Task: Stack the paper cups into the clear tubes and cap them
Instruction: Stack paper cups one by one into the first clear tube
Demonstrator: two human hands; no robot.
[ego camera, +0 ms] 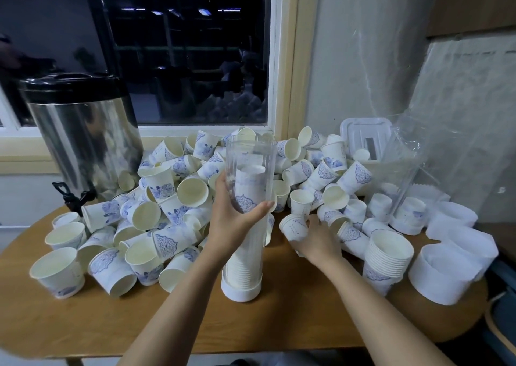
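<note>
Standing upright at front centre of the wooden desk (83, 323): tall clear plastic tube (251, 156) on a white base cap (241, 291), part-filled with nested cups. Left hand (231, 220) wraps the tube at mid-height, a sound hold for a stiff, smooth, probably tippy item. Right hand (318, 240), just right of the tube, lies against a short nested stack of white-and-blue paper cups (294, 227); whether its fingers grip them cannot be told. Cups judged light, thin-walled, easily crushed; take gently by the side wall.
</note>
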